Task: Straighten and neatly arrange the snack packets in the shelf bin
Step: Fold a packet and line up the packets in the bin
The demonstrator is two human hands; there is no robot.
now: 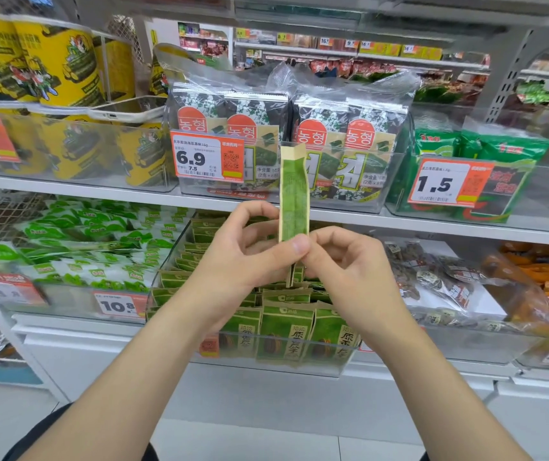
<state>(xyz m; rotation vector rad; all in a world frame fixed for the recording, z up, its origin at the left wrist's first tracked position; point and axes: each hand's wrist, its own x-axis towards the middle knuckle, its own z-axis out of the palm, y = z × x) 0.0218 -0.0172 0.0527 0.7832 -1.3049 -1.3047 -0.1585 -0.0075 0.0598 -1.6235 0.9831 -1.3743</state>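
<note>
A green and tan snack packet (294,194) stands upright, edge-on to me, above the clear shelf bin (266,356). My left hand (246,251) pinches its lower part with thumb and fingers. My right hand (346,261) pinches the same lower end from the right. Several matching green packets (286,331) stand in rows in the bin below my hands; those in the front row face me upright, and the rows behind are partly hidden by my hands.
Left of the bin lies a bin of white-green packets (93,251); to the right, clear bags of snacks (439,284). The shelf above carries seaweed multipacks (286,128), yellow packs (50,78) and green packs (486,154), with price tags on the bin fronts.
</note>
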